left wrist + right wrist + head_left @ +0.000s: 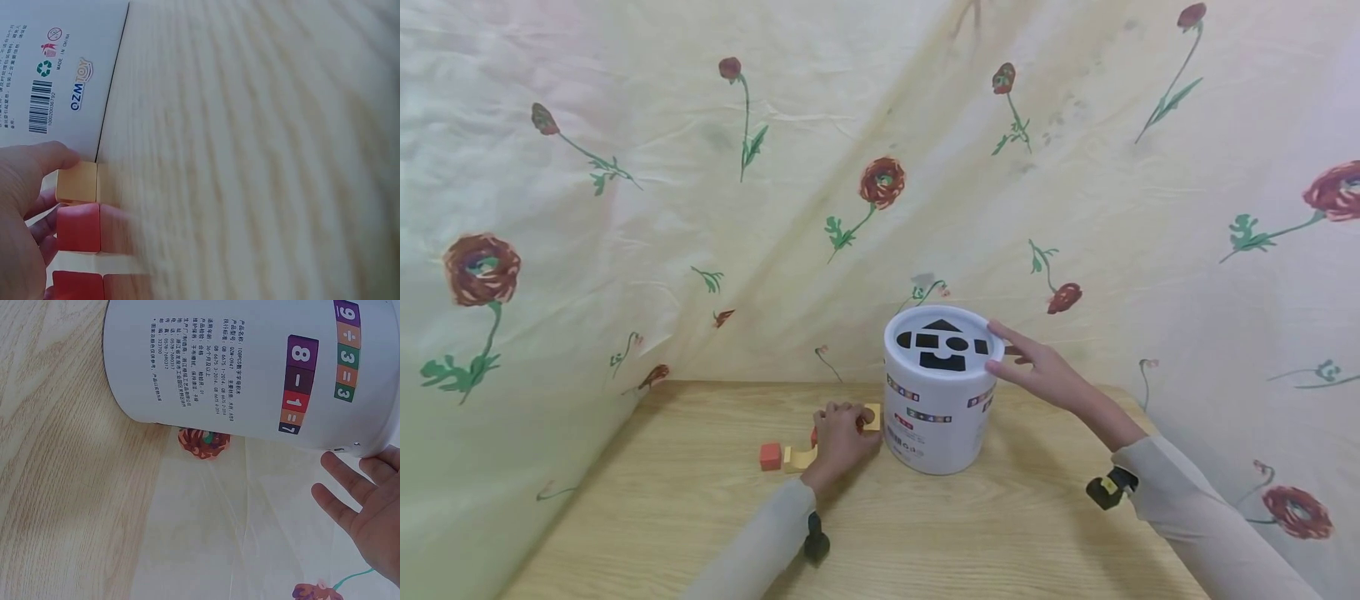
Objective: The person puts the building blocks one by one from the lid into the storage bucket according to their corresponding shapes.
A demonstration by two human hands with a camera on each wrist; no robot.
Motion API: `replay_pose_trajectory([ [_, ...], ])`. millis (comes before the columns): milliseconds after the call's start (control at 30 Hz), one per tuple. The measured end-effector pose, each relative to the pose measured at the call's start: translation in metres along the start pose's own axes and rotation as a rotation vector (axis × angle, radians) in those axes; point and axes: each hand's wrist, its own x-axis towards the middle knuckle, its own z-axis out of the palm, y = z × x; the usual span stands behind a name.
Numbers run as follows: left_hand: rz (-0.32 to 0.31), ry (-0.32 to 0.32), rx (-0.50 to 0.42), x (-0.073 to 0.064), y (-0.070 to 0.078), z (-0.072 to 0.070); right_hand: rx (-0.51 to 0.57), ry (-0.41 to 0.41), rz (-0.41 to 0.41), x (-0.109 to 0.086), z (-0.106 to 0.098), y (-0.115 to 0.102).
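My left hand [842, 437] is on the table beside a white canister [925, 425], pinching a yellow block [871, 417] with a rounded cut-out. In the left wrist view the thumb meets this yellow block [76, 182] near the canister's base; the other fingers are partly hidden behind the blocks. Alongside lie a red block [78, 227] and a second red block [78, 285]. A yellow arch-shaped block [800, 458] sits left of the hand. With straight, spread fingers my right hand [1037, 371] touches the right rim of the canister's lid, which has several shaped holes.
The wooden table [1000, 533] runs back to a flower-printed cloth [790, 250] that hangs behind and at both sides. The canister stands upright near the table's back edge.
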Motion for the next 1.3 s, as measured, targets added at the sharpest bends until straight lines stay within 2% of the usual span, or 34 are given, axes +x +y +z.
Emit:
replay_pose_trajectory([
  [400, -0.046, -0.024, -0.046, 0.0, -0.006, -0.004, -0.009, 0.002, -0.01, 0.001, 0.0, -0.002],
  [667, -0.11, -0.106, -0.118, 0.004, -0.011, -0.016, -0.011, 0.004, -0.011, 0.002, 0.0, 0.0],
  [867, -0.097, -0.183, -0.172, 0.009, -0.011, -0.031, -0.012, 0.002, -0.003, 0.001, 0.0, 0.0],
  [1000, -0.064, -0.227, -0.168, 0.013, -0.012, -0.041, -0.012, 0.001, 0.003, 0.001, 0.0, 0.0],
  [1300, 0.041, -0.264, -0.165, 0.019, -0.014, -0.067, -0.007, 0.001, -0.002, 0.001, 0.0, 0.001],
])
